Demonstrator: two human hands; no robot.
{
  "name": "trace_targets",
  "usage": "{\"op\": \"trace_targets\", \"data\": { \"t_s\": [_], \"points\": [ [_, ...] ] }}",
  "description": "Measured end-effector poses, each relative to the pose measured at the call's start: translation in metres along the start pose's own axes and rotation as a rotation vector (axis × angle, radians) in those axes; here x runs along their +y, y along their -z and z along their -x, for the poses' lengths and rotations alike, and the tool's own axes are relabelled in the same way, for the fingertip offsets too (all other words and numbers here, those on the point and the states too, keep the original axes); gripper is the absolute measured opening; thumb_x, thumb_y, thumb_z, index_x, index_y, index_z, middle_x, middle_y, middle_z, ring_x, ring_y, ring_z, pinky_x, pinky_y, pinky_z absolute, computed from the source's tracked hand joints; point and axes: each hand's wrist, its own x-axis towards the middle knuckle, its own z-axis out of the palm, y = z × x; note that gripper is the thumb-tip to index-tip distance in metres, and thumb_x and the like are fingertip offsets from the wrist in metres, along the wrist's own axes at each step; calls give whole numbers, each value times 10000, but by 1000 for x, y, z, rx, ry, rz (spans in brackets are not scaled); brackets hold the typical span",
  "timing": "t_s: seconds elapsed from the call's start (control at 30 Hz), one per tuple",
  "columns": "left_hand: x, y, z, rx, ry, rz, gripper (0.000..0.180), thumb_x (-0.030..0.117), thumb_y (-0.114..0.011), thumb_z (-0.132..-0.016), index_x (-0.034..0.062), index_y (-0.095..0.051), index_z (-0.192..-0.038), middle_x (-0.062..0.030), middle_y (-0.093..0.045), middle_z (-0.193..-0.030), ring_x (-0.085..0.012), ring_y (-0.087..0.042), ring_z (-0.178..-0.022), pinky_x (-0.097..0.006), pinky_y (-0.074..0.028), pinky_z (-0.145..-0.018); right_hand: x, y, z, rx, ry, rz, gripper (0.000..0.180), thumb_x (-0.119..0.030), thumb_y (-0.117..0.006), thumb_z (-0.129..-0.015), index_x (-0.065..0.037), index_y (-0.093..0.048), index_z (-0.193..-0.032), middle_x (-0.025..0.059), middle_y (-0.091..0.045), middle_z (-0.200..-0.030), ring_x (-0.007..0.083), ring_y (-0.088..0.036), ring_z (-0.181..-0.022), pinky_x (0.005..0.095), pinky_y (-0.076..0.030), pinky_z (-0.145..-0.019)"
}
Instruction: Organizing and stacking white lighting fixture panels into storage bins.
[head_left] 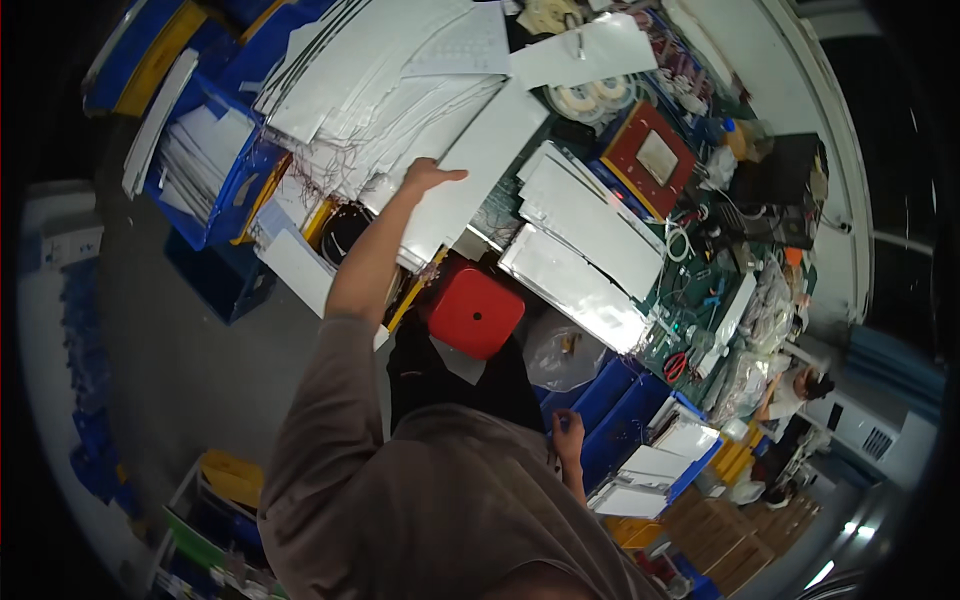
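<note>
My left hand (430, 178) reaches forward to a long white panel (485, 155) on the bench. Its thumb lies across the panel's top face. The other fingers bend round the left edge and are mostly hidden. Beside it spreads a big stack of white panels (385, 100) with thin reddish wires (335, 172) at their near ends. By my right hip hangs my right hand (568, 432), its fingers loosely bent and a little apart. Nothing shows in it. A red stool (477, 312) stands in front of my legs, under the bench edge.
More white panels (590, 235) lie to the right, near a red-brown framed board (648, 160) and red-handled scissors (676, 366). Blue bins (240, 185) holding white pieces stand at the left. A clear plastic bag (562, 355) hangs right of the stool. Another person (795, 395) is far right.
</note>
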Motion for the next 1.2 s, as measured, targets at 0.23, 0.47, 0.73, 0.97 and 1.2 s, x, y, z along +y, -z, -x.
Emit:
{"op": "trace_targets", "data": {
  "t_s": [0.23, 0.47, 0.73, 0.97, 1.2],
  "points": [
    [36, 1, 50, 542, -686, -623, 538, 337, -719, -856, -1, -575, -1250, -199, -502, -1341, -305, -528, -1177, -418, -444, -1001, -28, 2, -25, -110, -18, 23, 130, -113, -655, -855, -25, -654, -950, 128, -649, -881, 306, -614, -773, 373, -495, -740],
    [70, 156, 39, 967, -759, -803, 723, 476, -735, -794, 70, -514, -1349, -207, -464, -1351, -344, -454, -1240, -468, -377, -1050, -74, -27, -77, -218, 106, -151, 165, -131, -649, -885, -15, -662, -1002, 134, -680, -927, 277, -645, -801, 354, -510, -744],
    [56, 244, 34, 713, -369, -1093, 1014, 559, -824, -634, 155, -403, -1464, -241, -431, -1357, -402, -431, -1245, -522, -361, -1040, -152, -64, -105, -246, 232, -176, 199, -138, -641, -899, -3, -664, -1043, 136, -698, -906, 257, -659, -787, 331, -518, -726],
    [70, 254, 58, 726, -544, -861, 1019, 517, -852, -608, 149, -408, -1449, -221, -424, -1349, -377, -419, -1230, -519, -378, -1002, -172, -75, -97, -251, 202, -193, 195, -135, -639, -898, 0, -663, -1035, 126, -691, -859, 246, -642, -725, 329, -505, -680],
    [70, 249, 113, 882, -877, -670, 1039, 503, -860, -601, 126, -396, -1451, -192, -426, -1339, -361, -414, -1217, -483, -389, -992, -174, -77, -92, -231, 175, -195, 185, -134, -640, -898, -3, -660, -1026, 117, -683, -840, 234, -630, -704, 328, -493, -663]
  ]
}}
